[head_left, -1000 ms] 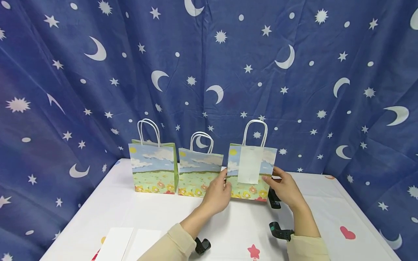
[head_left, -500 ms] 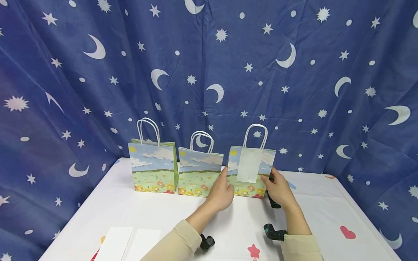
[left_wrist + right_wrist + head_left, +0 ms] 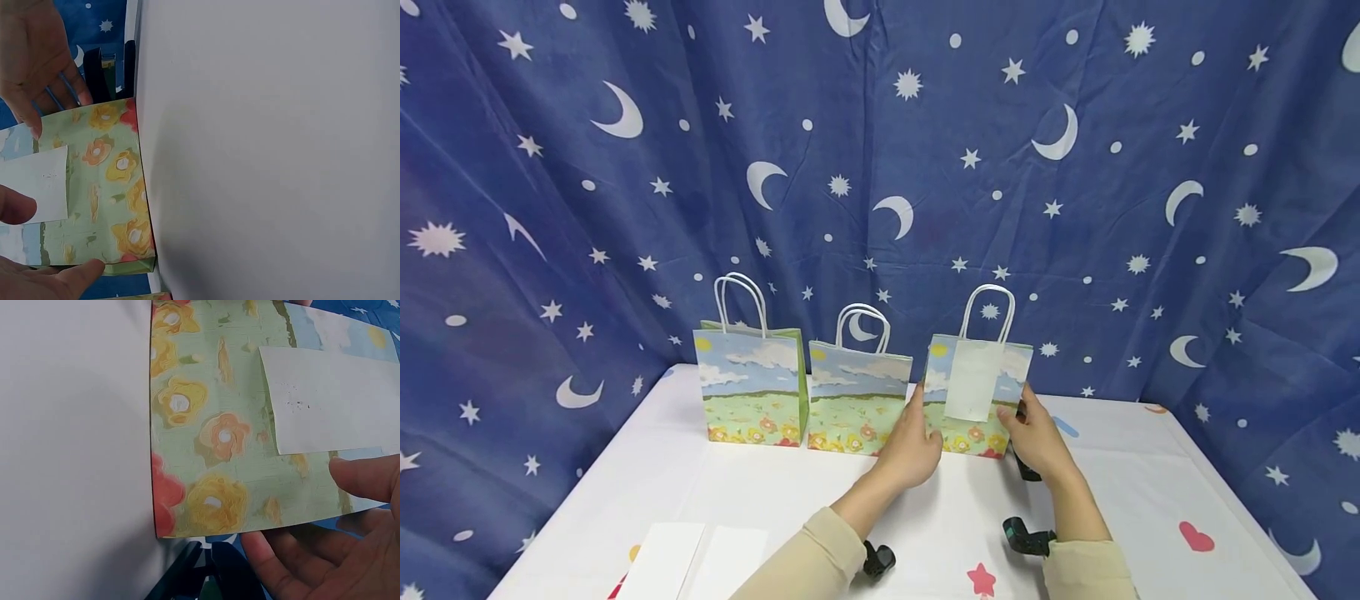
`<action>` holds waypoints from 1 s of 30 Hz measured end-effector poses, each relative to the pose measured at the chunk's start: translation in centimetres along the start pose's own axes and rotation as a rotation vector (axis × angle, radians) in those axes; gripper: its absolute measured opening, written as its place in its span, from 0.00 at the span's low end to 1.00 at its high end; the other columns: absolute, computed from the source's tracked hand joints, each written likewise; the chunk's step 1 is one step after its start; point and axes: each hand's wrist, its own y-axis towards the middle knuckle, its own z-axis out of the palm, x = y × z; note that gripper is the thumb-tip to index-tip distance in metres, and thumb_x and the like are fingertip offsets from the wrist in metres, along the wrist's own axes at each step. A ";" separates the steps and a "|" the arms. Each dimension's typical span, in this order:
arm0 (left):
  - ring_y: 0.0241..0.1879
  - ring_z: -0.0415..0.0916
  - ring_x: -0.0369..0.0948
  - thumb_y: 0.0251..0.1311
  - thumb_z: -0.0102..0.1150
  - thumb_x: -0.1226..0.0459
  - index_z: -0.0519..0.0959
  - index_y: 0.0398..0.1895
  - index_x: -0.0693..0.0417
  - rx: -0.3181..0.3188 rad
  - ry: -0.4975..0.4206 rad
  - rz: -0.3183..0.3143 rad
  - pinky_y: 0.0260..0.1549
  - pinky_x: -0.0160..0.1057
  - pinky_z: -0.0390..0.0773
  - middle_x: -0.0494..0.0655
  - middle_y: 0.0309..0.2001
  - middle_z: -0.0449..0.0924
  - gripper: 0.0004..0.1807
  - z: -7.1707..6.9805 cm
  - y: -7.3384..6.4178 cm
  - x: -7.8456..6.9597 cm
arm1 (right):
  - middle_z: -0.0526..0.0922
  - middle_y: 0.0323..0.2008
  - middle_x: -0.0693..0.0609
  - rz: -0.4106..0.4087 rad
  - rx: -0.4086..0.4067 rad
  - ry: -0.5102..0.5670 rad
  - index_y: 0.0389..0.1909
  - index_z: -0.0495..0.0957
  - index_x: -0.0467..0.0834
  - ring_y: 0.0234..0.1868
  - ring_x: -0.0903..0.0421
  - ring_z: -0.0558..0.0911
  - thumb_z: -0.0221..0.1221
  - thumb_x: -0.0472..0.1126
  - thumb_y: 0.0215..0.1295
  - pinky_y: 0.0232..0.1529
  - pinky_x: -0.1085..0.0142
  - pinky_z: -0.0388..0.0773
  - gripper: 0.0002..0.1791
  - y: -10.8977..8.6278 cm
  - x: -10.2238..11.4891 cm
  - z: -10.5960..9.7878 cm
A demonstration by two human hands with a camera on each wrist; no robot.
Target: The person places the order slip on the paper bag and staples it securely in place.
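Moved since a second ago: right-hand bag [image 3: 972, 437], shifted slightly back toward the blue curtain [image 3: 865, 150], with left hand [image 3: 910, 446] and right hand [image 3: 1037, 433] a little closer to each other. Nearest, on the white-covered bench [image 3: 775, 492], one white card [image 3: 662, 560] and a second white card [image 3: 730, 560], lying flat side by side at lower left. Also near, beige sleeves [image 3: 827, 546] at both wrists, with black wrist devices [image 3: 1028, 537], and a printed red star [image 3: 981, 579]. Farther right, a printed red heart [image 3: 1197, 537]. Beyond, both hands at the right-hand bag: right thumb on its front, right fingers round its right edge, so holding that edge. Left fingers along its left side, left thumb out in front of the white slip [image 3: 973, 379]; cannot tell whether gripping. Right-hand bag upright between the hands, at the right end of a row of three; cannot tell whether touching the bench. White slip over its upper front, with small dark marks near the lower end. Just left, a middle bag [image 3: 859, 412], then a left-hand bag [image 3: 752, 392], both upright, with white handles and flowered meadow fronts. Farthest, blue curtain with white moons and stars.
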 end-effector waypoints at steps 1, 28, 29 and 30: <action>0.81 0.51 0.59 0.72 0.48 0.67 0.41 0.84 0.62 -0.001 0.001 0.000 0.77 0.59 0.56 0.65 0.81 0.49 0.42 0.0 -0.1 0.0 | 0.59 0.77 0.28 -0.004 0.003 0.007 0.85 0.34 0.49 0.74 0.32 0.67 0.48 0.43 0.83 0.71 0.39 0.67 0.41 0.0 0.0 0.0; 0.75 0.64 0.59 0.73 0.56 0.56 0.49 0.84 0.53 0.097 0.174 0.069 0.71 0.63 0.66 0.57 0.81 0.56 0.42 -3.8 -4.9 -0.5 | 0.69 0.72 0.39 -0.014 -0.451 0.123 0.78 0.61 0.44 0.71 0.40 0.70 0.58 0.39 0.74 0.64 0.46 0.72 0.34 -2.2 5.1 -1.3; 0.74 0.66 0.58 0.73 0.56 0.56 0.51 0.83 0.53 0.090 0.173 0.075 0.70 0.63 0.68 0.56 0.80 0.58 0.41 -4.2 -5.1 -0.4 | 0.69 0.71 0.39 -0.026 -0.451 0.126 0.77 0.62 0.44 0.70 0.40 0.70 0.58 0.38 0.74 0.64 0.46 0.72 0.33 -2.3 5.4 -1.1; 0.73 0.67 0.57 0.73 0.56 0.55 0.52 0.83 0.53 0.083 0.168 0.075 0.69 0.63 0.69 0.55 0.80 0.59 0.40 -4.6 -5.3 -0.2 | 0.70 0.70 0.40 -0.038 -0.448 0.127 0.77 0.62 0.44 0.70 0.41 0.71 0.58 0.38 0.74 0.64 0.47 0.72 0.32 -2.4 5.7 -1.0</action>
